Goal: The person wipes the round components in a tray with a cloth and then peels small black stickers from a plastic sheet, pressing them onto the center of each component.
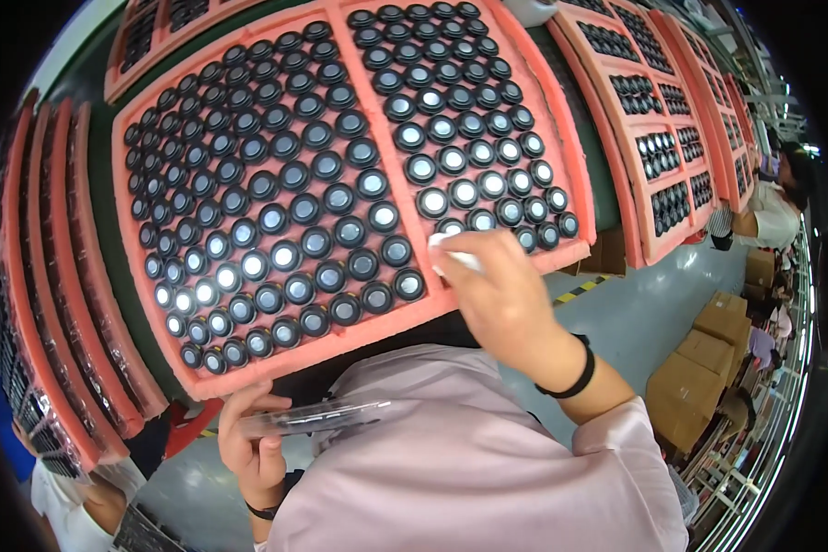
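Observation:
In front of me lies a pink foam tray (pixel 368 330) in two compartments, with rows of round black parts (pixel 285 256) that have shiny grey-silver tops. My right hand (pixel 508 299) is over the tray's near edge, by the front left corner of the right compartment. Its fingers pinch a small white piece of cloth or tissue (pixel 453 255) close to the parts, some of which the hand hides. Below the tray's front edge, my left hand (pixel 251 442) grips a clear plastic piece (pixel 327 416) between thumb and fingers, near my shirt.
Several pink foam trays (pixel 78 294) stand close together on the left. More filled trays (pixel 649 184) continue to the right along a dark green surface (pixel 124 248). Cardboard boxes (pixel 695 386) are on the floor at right. Other people (pixel 773 216) are at both sides.

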`<state>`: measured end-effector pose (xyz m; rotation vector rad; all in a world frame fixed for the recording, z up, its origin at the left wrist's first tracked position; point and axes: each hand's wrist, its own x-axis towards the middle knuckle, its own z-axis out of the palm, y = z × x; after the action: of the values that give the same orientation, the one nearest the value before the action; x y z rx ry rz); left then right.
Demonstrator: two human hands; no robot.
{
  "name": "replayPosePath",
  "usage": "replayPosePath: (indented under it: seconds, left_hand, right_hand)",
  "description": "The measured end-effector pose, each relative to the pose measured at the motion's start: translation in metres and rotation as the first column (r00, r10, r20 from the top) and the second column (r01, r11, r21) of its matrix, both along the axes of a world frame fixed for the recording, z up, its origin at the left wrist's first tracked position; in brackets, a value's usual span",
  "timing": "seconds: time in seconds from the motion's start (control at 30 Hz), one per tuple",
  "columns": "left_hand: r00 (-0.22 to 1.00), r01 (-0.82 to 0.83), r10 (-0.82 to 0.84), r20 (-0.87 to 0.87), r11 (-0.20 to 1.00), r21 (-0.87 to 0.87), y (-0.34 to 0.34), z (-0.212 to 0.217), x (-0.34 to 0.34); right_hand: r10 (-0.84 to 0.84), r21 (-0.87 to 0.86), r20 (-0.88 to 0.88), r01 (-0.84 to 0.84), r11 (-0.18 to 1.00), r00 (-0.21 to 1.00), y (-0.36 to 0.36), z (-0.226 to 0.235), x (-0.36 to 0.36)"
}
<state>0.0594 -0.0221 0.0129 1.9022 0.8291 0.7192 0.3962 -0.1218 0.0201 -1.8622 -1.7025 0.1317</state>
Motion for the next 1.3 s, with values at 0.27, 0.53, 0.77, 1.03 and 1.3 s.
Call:
replayPosePath:
  seconds: [0.27,0.53,0.77,1.03,1.3]
  left_hand:
    - [0.997,0.073,-0.073,0.003,0.997,0.009,0.019,0.003,0.014]
    - [0.991,0.130,-0.133,-0.014,0.979,-0.156,0.025,0.017,0.028]
    - [0.984,0.161,-0.171,-0.055,0.975,-0.150,0.034,0.015,0.025]
    - [0.981,0.178,-0.191,-0.033,0.955,-0.236,0.036,0.014,0.023]
    - [0.980,0.200,-0.201,0.015,0.967,-0.160,0.034,0.007,0.022]
  right_hand:
    - [-0.430,0.058,0.279,0.432,0.900,0.859,-0.050,-0.009,0.079]
    - [-0.221,0.025,0.069,0.220,0.975,0.973,0.017,-0.001,0.011]
    - [-0.198,-0.008,0.084,0.199,0.980,0.977,0.021,0.001,0.021]
    - [-0.389,0.015,0.191,0.394,0.919,0.901,0.009,0.024,0.101]
    - [-0.143,-0.096,0.177,0.162,0.982,0.974,0.051,0.012,0.040]
